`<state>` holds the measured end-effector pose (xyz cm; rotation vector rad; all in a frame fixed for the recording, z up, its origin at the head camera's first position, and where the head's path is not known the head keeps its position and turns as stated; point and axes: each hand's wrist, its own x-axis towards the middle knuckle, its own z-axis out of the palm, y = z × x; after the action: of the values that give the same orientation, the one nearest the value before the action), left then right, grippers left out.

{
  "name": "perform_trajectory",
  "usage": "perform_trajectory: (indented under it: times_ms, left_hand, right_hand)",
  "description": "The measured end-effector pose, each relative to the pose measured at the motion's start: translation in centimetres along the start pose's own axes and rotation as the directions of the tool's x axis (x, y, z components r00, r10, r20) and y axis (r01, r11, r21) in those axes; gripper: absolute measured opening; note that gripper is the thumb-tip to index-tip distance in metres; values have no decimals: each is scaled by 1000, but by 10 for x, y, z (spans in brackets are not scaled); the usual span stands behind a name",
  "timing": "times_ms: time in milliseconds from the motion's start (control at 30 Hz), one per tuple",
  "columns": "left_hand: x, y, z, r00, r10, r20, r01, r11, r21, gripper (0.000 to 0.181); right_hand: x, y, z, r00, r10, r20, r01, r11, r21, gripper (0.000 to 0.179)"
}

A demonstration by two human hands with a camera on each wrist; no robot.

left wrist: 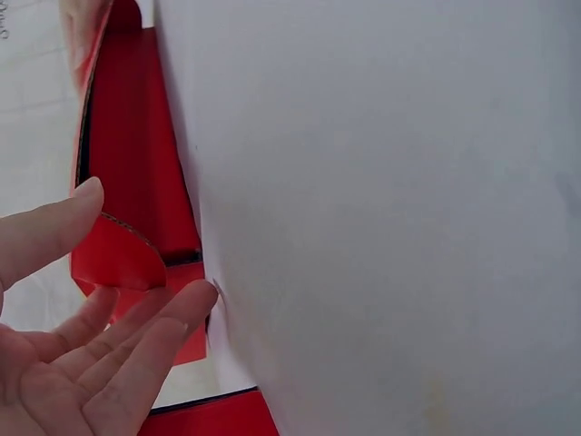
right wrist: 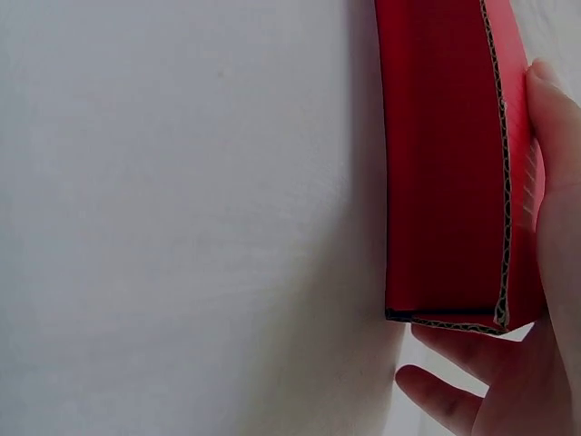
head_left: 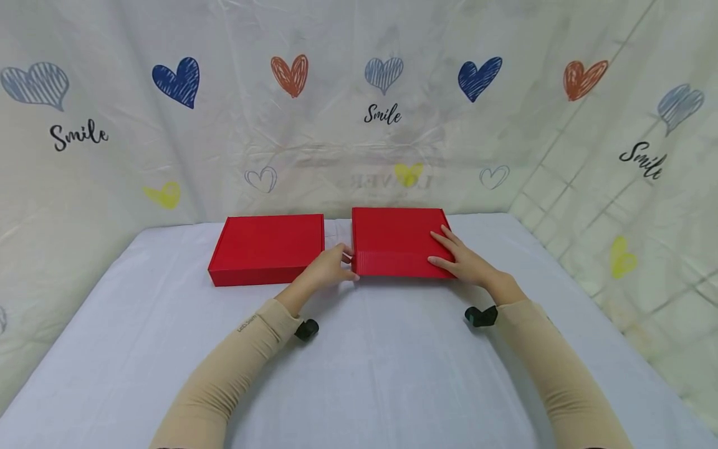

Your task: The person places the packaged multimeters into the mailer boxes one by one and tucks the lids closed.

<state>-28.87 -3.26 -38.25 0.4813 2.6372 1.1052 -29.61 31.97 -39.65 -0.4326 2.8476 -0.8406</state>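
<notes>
A red cardboard box [head_left: 401,240] lies at the back of the table, between both hands. Its front flap hangs loose, so the left wrist view looks into the gap along the front. At the left front corner my left hand [head_left: 331,267] touches a rounded side tab [left wrist: 123,259]; thumb and fairly straight fingers lie on either side of it. My right hand [head_left: 464,260] rests with spread fingers on the right part of the lid. In the right wrist view its thumb [right wrist: 554,118] lies along the top and other fingers reach past the box's end.
A second red box [head_left: 269,246], closed, lies to the left, close to my left forearm. White cloth [head_left: 387,368] covers the table. Behind and beside it hangs a pale curtain [head_left: 336,131] printed with hearts. Black wrist cameras [head_left: 481,316] sit under both sleeves.
</notes>
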Motion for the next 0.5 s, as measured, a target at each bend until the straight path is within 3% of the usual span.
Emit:
perform_trajectory:
  times_ms: [500]
  left_hand:
    - [-4,0,-9,993,44,106,-41,999,-32,53]
  right_hand:
    - [0,-4,-6,1000,1,26,-1,1000,-4,83]
